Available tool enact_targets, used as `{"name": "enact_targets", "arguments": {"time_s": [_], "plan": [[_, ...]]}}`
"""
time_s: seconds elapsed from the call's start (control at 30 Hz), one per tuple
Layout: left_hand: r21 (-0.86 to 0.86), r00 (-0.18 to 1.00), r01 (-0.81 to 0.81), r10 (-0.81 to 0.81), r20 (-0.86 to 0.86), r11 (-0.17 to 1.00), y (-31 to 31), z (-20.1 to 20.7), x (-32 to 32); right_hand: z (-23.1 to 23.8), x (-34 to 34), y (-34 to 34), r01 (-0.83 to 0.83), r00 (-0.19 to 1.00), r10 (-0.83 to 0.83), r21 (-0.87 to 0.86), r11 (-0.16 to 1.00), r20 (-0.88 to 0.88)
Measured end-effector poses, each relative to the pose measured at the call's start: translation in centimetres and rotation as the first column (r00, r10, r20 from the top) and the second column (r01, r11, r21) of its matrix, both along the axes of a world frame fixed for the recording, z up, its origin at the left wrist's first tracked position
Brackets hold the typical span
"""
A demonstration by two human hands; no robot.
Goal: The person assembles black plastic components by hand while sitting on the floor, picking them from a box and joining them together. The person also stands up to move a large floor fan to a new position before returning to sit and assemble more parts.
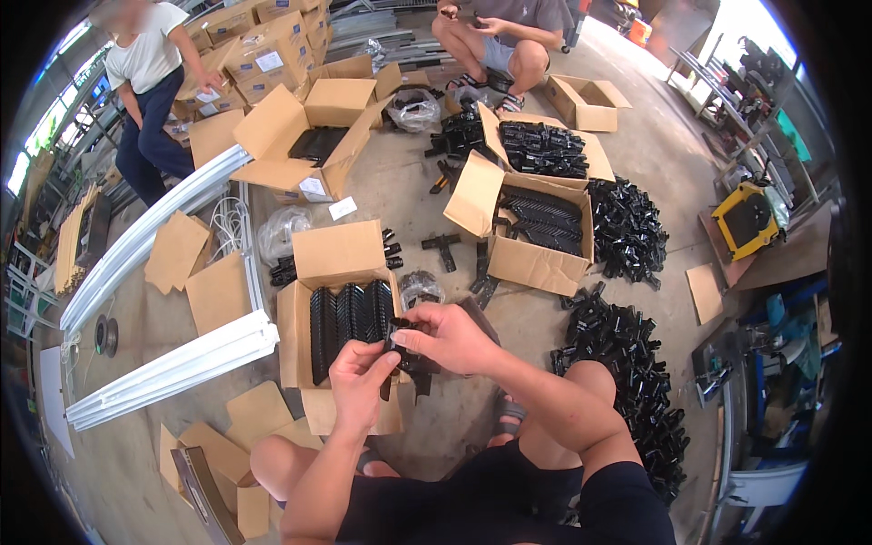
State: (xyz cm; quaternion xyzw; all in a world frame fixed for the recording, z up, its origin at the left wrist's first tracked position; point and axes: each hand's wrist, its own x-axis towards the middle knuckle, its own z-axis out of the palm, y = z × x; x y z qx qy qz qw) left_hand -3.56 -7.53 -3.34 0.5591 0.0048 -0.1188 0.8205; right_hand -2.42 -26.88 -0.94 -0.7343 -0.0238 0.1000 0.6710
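My left hand (357, 377) and my right hand (447, 338) meet just above the near edge of an open cardboard box (340, 254). Between their fingertips they pinch a small black plastic fitting (397, 334), partly covered by the fingers. Neat rows of black fittings (349, 329) fill the box to the left of my hands. A dark flat piece shows below my right hand, too hidden to name. Past my hands, a T-shaped black fitting (442, 250) lies on the floor.
Heaps of loose black fittings (627, 363) spread along my right side. Ahead stand open boxes (540, 268) of fittings. White metal profiles (173, 372) lie to the left. One person (500, 41) squats at the far side handling something small; another person (150, 82) is at far left by stacked cartons.
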Motion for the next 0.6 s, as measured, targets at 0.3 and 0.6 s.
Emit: {"name": "enact_targets", "arguments": {"time_s": [0.3, 0.6], "plan": [[-0.034, 0.999, -0.041, 0.042, 0.028, 0.999, 0.0, 0.2, -0.3, 0.1, -0.1, 0.4, -0.018, 1.0, 0.018, 0.063, 0.998, 0.012], [-0.08, 0.99, -0.141, 0.141, -0.001, 0.987, 0.8, -0.6, 1.0, -0.5, 1.0, -0.9, 0.175, 0.982, -0.113, 0.505, 0.845, -0.15]]}}
